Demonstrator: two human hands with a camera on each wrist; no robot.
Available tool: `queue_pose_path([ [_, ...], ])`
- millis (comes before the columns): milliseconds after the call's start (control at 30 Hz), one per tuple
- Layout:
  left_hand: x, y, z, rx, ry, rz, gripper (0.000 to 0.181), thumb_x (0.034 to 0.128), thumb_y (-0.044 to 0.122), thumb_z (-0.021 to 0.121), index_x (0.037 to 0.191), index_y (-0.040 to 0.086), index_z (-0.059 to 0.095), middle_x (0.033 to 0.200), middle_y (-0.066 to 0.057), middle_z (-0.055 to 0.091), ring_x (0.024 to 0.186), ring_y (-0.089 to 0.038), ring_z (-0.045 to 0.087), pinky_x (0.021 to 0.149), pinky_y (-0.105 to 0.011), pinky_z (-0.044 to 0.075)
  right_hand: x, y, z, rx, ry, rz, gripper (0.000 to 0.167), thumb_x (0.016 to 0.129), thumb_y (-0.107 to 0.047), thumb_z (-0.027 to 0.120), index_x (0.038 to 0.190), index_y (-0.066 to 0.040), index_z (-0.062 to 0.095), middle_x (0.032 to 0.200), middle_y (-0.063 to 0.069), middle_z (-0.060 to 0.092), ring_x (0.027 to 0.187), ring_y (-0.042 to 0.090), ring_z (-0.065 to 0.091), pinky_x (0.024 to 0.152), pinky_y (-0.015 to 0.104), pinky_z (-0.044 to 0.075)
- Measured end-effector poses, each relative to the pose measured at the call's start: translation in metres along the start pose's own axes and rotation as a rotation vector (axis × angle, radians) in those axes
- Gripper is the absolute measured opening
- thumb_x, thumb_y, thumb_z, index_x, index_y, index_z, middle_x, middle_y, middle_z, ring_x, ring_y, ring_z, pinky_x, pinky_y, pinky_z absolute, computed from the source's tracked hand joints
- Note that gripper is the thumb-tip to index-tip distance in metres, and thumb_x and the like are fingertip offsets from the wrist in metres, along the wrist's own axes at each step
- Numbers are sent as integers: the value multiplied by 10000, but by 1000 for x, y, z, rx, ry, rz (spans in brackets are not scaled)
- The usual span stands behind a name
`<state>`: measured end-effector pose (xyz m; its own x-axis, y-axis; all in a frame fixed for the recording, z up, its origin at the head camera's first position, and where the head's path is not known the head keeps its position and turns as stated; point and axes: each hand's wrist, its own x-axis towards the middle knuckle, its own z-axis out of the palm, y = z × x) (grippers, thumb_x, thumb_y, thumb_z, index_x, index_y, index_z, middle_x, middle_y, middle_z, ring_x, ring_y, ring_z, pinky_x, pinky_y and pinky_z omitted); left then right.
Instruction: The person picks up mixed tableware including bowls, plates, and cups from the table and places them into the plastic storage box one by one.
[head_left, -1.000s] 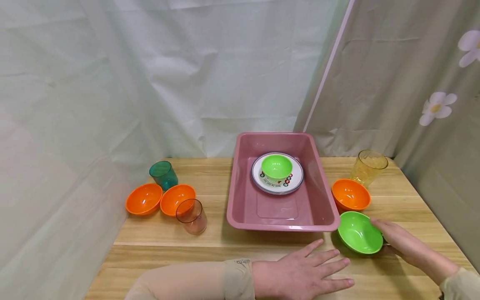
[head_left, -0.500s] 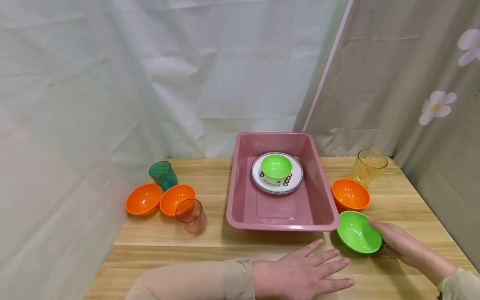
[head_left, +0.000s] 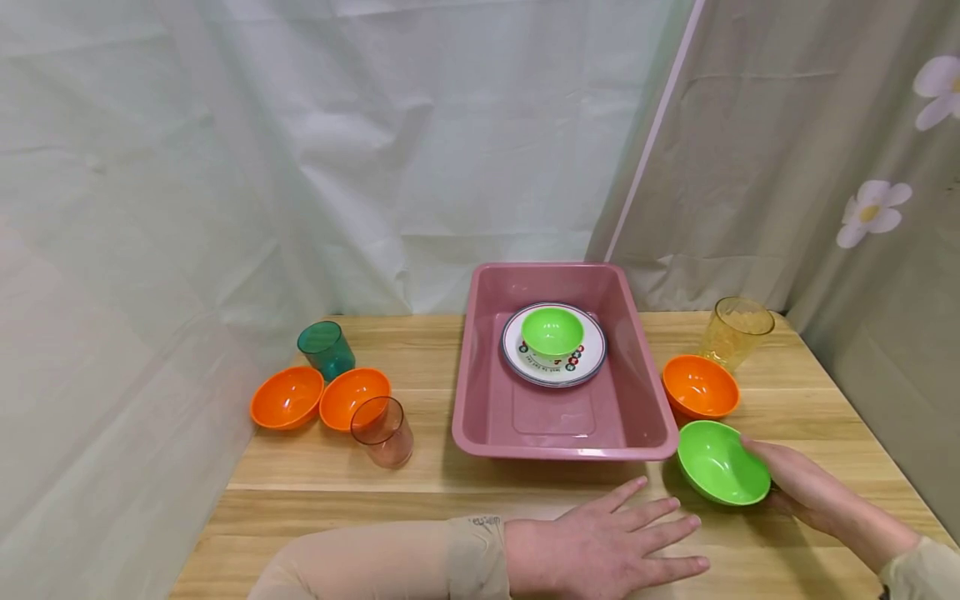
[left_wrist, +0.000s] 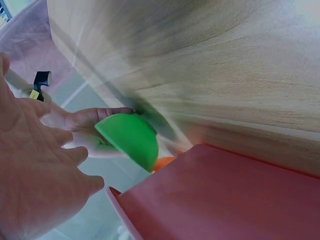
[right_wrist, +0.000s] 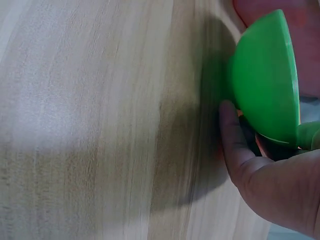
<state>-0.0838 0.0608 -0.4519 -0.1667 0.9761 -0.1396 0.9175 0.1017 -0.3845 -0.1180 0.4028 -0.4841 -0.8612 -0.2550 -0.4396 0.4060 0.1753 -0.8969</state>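
Right of the pink tub (head_left: 566,453), the green bowl (head_left: 722,463) hid some fingers of your right hand (head_left: 804,485) in the head view. Nearer you than the tub, the bottom edge cut off part of your left hand (head_left: 596,552). Inside the tub, a small bowl (head_left: 552,332) covered the white plate's middle (head_left: 596,342); its lettering was too small to read.

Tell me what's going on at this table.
A person's right hand grips a green bowl by its edge, close to the near right corner of a pink tub. The left hand is spread out in front of the tub, holding nothing. In the tub, another green bowl sits on a white plate. Orange bowls and tumblers stand on both sides, outside the tub.
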Motion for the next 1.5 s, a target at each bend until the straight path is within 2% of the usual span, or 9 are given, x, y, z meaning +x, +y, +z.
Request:
queue_pose_path([
  [200,0,-1,-2,-11,-25,-10,672,1080,533,336,1651,377,17,1720,-21,-1,1569,-256,-16,1227,-559,-21,-7,-2,-5,75,-8,-19,472,1135,-358,299,1239,-4,594,1053,31,653,957,144,672,857,366,589],
  [400,-1,-2,-5,-18,-10,-11,722,1057,558,382,1653,367,22,1722,-26,11,1570,-270,-1,1228,-565,-16,-16,-8,-10,107,13,-27,383,1135,-344,294,1134,-153,626,1032,22,644,929,137,668,834,364,596],
  [500,-1,-2,-7,-19,-10,-10,725,1057,560,382,1653,366,19,1722,-24,9,1570,-268,-7,1229,-564,-16,-20,-12,-13,109,47,-12,376,1133,-350,294,1114,-173,625,1027,23,632,919,131,659,824,354,596],
  [733,-4,-6,-12,-27,0,-12,756,1040,622,360,1656,351,15,1721,-41,-12,1568,-282,-32,1228,-558,-26,-26,-28,-14,102,158,11,432,1126,-389,294,1233,-50,541,1044,23,601,920,124,644,819,349,592],
  [900,-9,-13,-19,-26,14,-33,788,1016,703,297,1654,351,-2,1721,-39,-42,1567,-279,-58,1226,-559,-47,-30,-39,-10,116,193,13,411,1119,-401,321,1148,-82,577,1018,24,610,896,116,651,804,329,592],
  [1033,-16,-25,-27,-37,55,-75,814,987,764,252,1657,350,44,1722,-34,-24,1565,-269,-81,1224,-557,-62,-30,-51,-6,146,186,-21,362,1119,-389,339,1094,-146,605,1017,16,624,899,114,660,797,323,594],
  [1167,-26,-44,-32,-124,69,-142,816,980,778,237,1656,352,73,1719,-17,-70,1555,-241,-138,1227,-531,-82,-25,-64,-1,175,161,-60,307,1119,-384,353,1119,-192,593,1048,6,622,921,118,662,799,329,594],
  [1367,-44,-76,-34,-236,57,-240,802,998,747,198,1652,338,-22,1711,-5,-131,1547,-220,-171,1219,-519,-115,-15,-84,9,291,87,-136,298,1122,-361,358,1053,-298,641,1072,-8,632,951,129,668,803,339,595],
  [1500,-55,-97,-29,-230,68,-303,794,1005,735,170,1661,305,51,1716,-32,-96,1548,-227,-168,1224,-522,-102,-6,-97,17,328,45,-160,280,1124,-351,353,1188,-209,586,1098,-12,637,983,122,663,829,337,590],
])
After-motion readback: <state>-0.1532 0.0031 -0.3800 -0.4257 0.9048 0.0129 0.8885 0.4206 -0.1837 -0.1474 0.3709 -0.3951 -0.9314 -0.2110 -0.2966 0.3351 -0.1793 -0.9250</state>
